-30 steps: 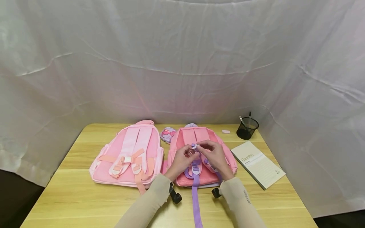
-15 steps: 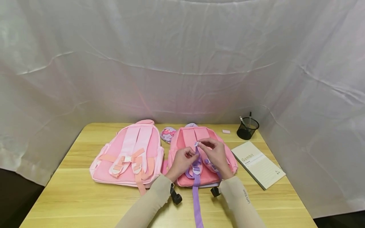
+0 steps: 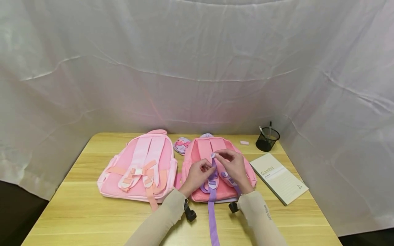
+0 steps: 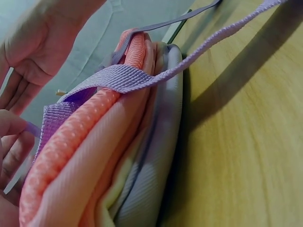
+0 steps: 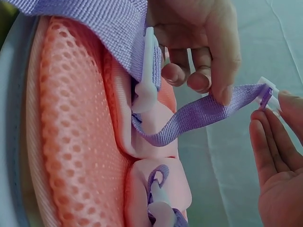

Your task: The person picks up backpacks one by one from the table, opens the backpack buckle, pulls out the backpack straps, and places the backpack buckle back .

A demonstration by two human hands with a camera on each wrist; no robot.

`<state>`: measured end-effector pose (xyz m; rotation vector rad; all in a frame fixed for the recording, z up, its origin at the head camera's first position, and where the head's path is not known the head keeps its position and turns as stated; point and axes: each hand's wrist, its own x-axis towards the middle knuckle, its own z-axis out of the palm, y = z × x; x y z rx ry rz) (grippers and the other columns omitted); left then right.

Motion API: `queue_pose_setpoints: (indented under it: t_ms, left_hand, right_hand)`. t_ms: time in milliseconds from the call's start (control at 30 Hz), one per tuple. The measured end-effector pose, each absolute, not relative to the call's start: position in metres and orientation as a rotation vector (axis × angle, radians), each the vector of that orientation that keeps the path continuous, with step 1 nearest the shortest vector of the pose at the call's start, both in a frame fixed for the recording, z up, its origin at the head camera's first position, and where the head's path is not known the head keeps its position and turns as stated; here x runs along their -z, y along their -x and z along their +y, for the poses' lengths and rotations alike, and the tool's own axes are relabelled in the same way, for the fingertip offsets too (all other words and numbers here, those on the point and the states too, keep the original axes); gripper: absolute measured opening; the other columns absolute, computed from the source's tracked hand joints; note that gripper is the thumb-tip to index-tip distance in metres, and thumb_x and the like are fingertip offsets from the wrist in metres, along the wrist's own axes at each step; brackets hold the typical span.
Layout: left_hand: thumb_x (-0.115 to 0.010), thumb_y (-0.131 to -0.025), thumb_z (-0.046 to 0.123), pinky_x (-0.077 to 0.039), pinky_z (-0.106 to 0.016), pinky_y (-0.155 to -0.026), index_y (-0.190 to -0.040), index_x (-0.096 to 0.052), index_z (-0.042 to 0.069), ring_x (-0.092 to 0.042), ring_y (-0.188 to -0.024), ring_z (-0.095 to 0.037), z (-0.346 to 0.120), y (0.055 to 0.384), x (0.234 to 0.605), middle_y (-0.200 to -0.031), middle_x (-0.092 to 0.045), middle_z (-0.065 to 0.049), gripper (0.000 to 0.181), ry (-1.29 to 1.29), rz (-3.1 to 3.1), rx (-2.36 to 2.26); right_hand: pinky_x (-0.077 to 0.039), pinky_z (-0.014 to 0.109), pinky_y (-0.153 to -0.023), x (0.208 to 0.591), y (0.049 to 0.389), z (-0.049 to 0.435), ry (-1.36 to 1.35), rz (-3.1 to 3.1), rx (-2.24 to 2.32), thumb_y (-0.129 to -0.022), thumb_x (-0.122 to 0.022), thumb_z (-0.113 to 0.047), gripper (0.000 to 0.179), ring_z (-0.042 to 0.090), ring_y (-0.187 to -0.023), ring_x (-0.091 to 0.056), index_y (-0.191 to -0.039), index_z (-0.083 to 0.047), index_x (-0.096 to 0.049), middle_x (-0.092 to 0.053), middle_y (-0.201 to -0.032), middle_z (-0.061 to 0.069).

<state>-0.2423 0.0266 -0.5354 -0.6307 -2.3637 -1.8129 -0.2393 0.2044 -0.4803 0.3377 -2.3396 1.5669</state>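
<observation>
My left hand pinches a purple webbing strap partway along its length. At the strap's end a small white plastic buckle is pinched between the thumb and fingertips of my right hand. Between the two hands the strap runs fairly straight, and a short purple piece sits in the buckle. Beneath them lies a coral pink backpack, its back panel and shoulder straps facing up. A white slider on the shoulder strap carries another length of purple webbing, which trails over the table towards me.
To the left lies a lighter pink backpack with orange straps and a white buckle. A round printed pouch sits between the bags. Rightward are a notebook, an eraser and a black mesh pen cup. Grey curtains surround the table.
My hands were close together at the buckle a second ago. The right has since moved slightly up with it, and the strap now stretches between the hands. The last half second shows little movement.
</observation>
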Motion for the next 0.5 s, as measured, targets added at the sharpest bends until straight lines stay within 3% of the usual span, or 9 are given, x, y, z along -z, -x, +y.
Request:
queue_pose_setpoints:
  t_ms: [500]
  left_hand:
    - [-0.076, -0.094, 0.017, -0.053, -0.023, -0.072, -0.106, -0.071, 0.016, -0.060, -0.078, -0.006, 0.017, 0.238, 0.534, -0.090, -0.069, 0.005, 0.013, 0.785, -2.520, 1.638]
  right_hand:
    - [-0.055, 0.017, -0.086, 0.460, 0.233, 0.224, -0.292, -2.375, -1.595, -0.096, -0.076, -0.019, 0.023, 0.009, -0.097, -0.068, -0.116, -0.008, -0.076, -0.076, -0.112, 0.012]
